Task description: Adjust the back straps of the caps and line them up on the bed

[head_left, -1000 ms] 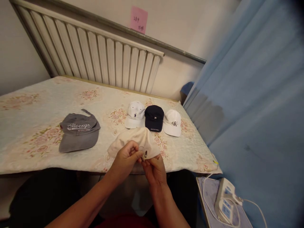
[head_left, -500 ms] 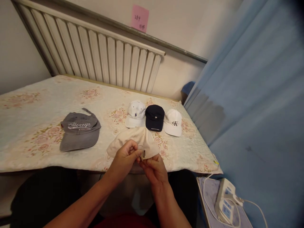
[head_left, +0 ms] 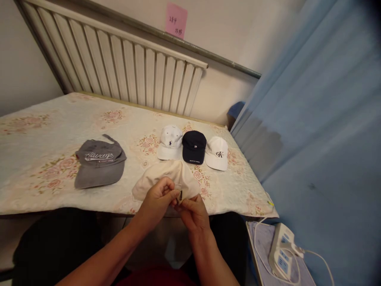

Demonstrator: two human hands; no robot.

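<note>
A beige baseball cap (head_left: 166, 172) lies at the near edge of the bed, its back strap and small metal buckle (head_left: 181, 194) turned toward me. My left hand (head_left: 159, 198) pinches the cap's strap just left of the buckle. Below and right of the buckle, my right hand (head_left: 193, 210) has its fingers closed on the strap's other side. The fingertips of both hands nearly meet, and the strap's end is partly hidden by them. Beyond the beige cap sit a white cap (head_left: 170, 142), a navy cap (head_left: 194, 147) and a white cap with black letters (head_left: 216, 154).
A grey cap (head_left: 101, 163) rests on the floral bedspread (head_left: 113, 115) at left. Behind the bed are a radiator (head_left: 127, 67) and a pink note (head_left: 176, 20). A blue curtain (head_left: 315, 139) hangs at right, above a power strip (head_left: 281, 252) with white cables.
The buckle has turned slightly, and the cap's left side has shifted a little left. Both hands keep nearly the same place and hold.
</note>
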